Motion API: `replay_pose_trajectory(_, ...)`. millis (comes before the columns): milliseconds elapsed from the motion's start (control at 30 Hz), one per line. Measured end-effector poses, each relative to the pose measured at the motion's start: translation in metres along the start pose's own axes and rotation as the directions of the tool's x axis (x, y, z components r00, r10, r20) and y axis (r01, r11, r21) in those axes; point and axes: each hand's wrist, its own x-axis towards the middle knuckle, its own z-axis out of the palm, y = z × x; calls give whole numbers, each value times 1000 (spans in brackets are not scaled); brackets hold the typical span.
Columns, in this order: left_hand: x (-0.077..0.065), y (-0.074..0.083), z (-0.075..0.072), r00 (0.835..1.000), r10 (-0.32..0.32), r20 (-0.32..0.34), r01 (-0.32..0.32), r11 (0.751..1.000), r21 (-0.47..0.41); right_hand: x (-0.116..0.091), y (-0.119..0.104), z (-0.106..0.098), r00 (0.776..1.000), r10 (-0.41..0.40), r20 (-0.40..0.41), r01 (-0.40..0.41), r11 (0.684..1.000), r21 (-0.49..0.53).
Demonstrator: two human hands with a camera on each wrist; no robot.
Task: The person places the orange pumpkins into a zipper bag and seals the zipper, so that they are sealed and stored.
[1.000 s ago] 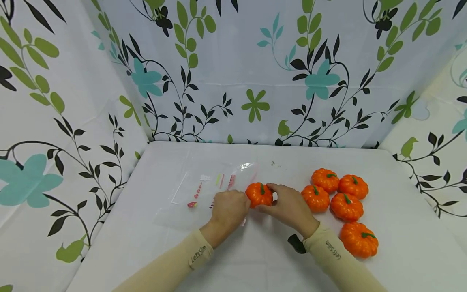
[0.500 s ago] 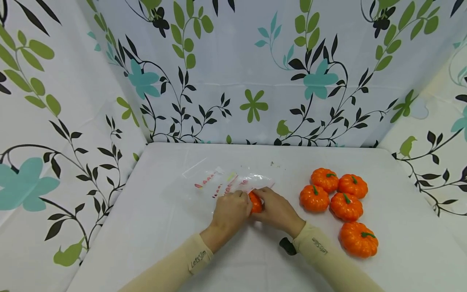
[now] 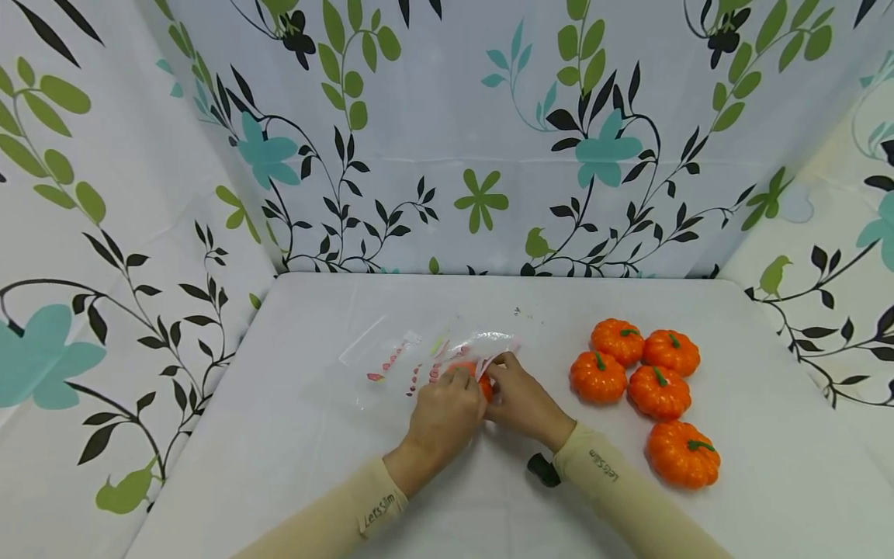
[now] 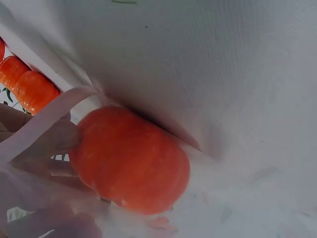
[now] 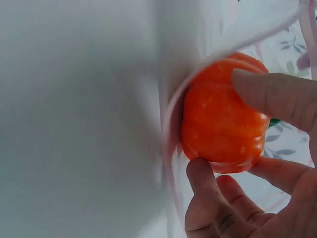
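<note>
A small orange toy pumpkin (image 5: pixel 225 114) sits at the mouth of a clear plastic bag (image 3: pixel 391 365) printed with red marks. My right hand (image 3: pixel 524 404) grips the pumpkin, its thumb across the top and its fingertips along the other side in the right wrist view. My left hand (image 3: pixel 443 411) holds the bag's near edge with curled fingers, beside the pumpkin. In the left wrist view the pumpkin shows hazily through the film, and the bag's pale pinkish rim crosses in front of fingers. In the head view both hands hide most of the pumpkin.
Several more orange toy pumpkins (image 3: pixel 660 392) lie grouped on the right of the white table (image 3: pixel 293 481). One of them sits nearer the front. A leaf-patterned curtain (image 3: pixel 447 140) hangs behind the table and at both sides.
My right hand has moved left with the pumpkin, out of the open and into the bag's mouth. The bag's film has shifted and now covers part of the pumpkin.
</note>
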Motion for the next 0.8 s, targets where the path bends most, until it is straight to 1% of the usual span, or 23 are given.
replay_pose_trajectory(67, -1, 1, 2, 1000, -9, -25, 9, 1000, -22, 0, 0, 1, 1000, -19, 5, 19, 999, 44)
replay_pose_trajectory(100, -1, 1, 3, 999, -17, -35, 16, 999, -29, -1, 0, 2, 1000, -25, 9, 24, 996, 85)
replay_pose_trajectory(233, -2, 0, 3, 998, -41, -36, 39, 998, -43, -5, 5, -3, 1000, -2, 17, -2, 974, 225)
replay_pose_trajectory(333, -1, -3, 3, 998, -56, -31, 55, 997, -46, -10, 12, -9, 998, 63, -10, -59, 965, 255)
replay_pose_trajectory(400, 0, -4, 3, 997, -60, -41, 58, 997, -48, -13, 15, -13, 993, 111, -28, -99, 957, 273)
replay_pose_trajectory(467, 0, -4, 4, 996, -67, -58, 64, 997, -49, -14, 17, -15, 989, 148, -29, -134, 948, 290)
replay_pose_trajectory(500, 0, -4, 5, 996, -66, -65, 63, 997, -48, -15, 18, -15, 988, 153, -23, -139, 941, 308)
replay_pose_trajectory(633, -1, -2, 8, 995, -59, -78, 55, 997, -59, -14, 18, -10, 993, 117, 27, -119, 924, 363)
replay_pose_trajectory(733, -1, 0, 9, 995, -57, -85, 51, 996, -73, -11, 16, -5, 997, 71, 44, -82, 913, 400)
replay_pose_trajectory(800, -1, 1, 9, 994, -59, -96, 51, 995, -88, -8, 14, -2, 998, 25, 51, -44, 909, 415)
